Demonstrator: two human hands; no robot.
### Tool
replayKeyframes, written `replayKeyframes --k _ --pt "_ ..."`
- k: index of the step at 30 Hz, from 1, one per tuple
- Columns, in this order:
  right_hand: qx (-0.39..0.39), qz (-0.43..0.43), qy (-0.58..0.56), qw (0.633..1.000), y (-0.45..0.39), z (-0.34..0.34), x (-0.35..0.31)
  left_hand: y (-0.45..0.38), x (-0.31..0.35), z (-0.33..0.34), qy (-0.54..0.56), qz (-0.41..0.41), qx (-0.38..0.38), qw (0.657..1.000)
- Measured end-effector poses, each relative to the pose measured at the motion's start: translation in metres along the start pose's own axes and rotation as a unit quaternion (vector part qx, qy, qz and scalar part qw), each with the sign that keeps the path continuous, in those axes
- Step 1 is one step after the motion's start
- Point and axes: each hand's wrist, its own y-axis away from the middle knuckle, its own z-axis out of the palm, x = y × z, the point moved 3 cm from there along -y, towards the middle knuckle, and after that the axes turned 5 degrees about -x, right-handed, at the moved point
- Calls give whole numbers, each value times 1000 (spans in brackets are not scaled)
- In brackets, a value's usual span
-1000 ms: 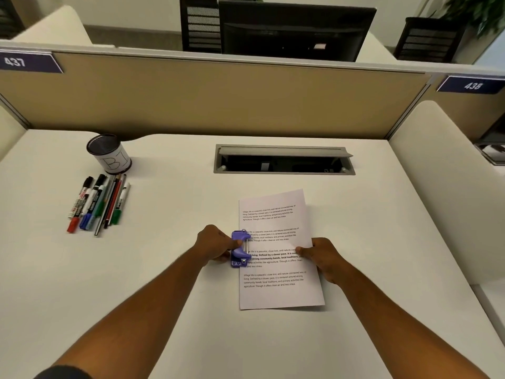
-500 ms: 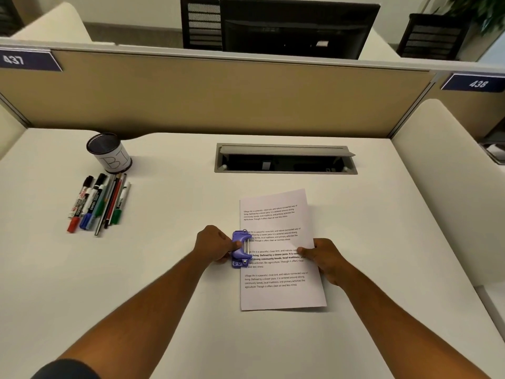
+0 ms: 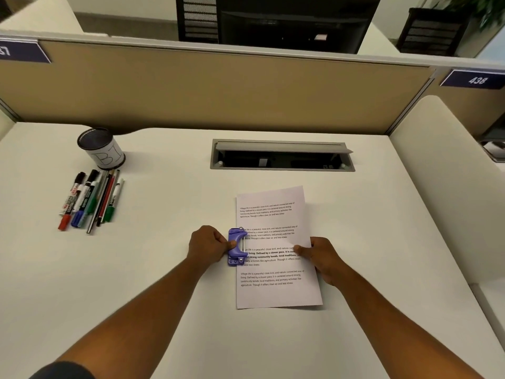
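The purple hole punch sits on the left long edge of the sheet of paper, about at the middle of this edge. The sheet lies flat on the table. The left hand grips the punch from the side away from the sheet, with its fingers curled round the body and the thumb pressed on the handle. The right hand is at the opposite edge of the sheet. Its thumb lies on the print and the other fingers are curled at the edge, but I cannot tell if they reach under the paper.

The step in hand seems to be the punching itself. To do it well, the edge of the sheet should go fully into the slot and lie parallel to it, so that both holes come at equal depth. The right hand should hold the sheet against the table while the left presses straight down in one firm stroke. A tilted push could tear the edge.
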Motion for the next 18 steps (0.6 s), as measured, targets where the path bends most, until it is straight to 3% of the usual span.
replayKeyframes --k 18 --pt "-1 0 1 1000 2 0 2 2 1 -1 6 2 -31 1000"
